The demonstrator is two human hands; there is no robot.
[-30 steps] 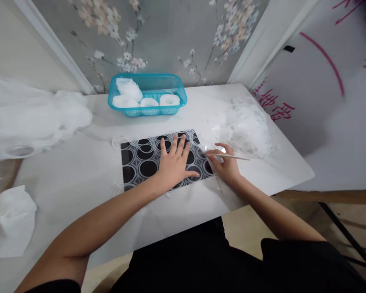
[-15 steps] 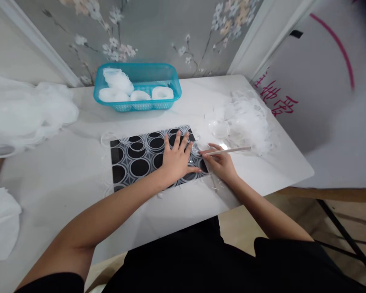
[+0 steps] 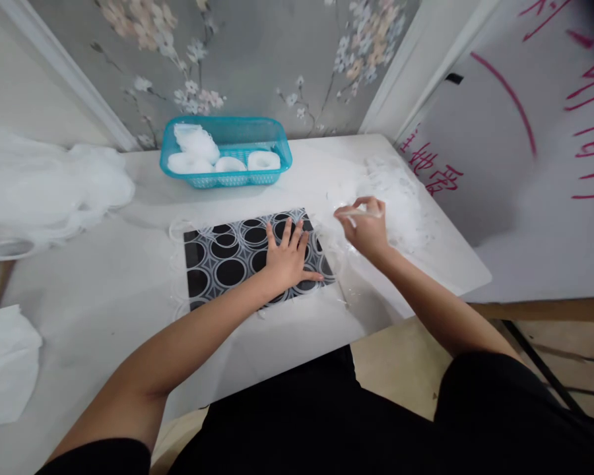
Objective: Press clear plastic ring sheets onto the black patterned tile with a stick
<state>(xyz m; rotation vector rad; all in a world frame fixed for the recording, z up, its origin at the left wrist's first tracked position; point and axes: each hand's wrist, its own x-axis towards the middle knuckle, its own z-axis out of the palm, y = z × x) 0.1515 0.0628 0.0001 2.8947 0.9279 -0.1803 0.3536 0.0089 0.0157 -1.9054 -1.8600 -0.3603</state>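
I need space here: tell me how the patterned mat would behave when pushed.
The mat lies flat with straight edges, so it probably slides as one piece. It looks thin, so likely light. The left hand spread on it would probably resist a push.

We wear a plain black cloth garment on our body, and our short sleeves have the same black colour.

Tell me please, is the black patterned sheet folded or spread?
Spread: the black patterned sheet lies flat on the table, far edge straight, under the left hand.
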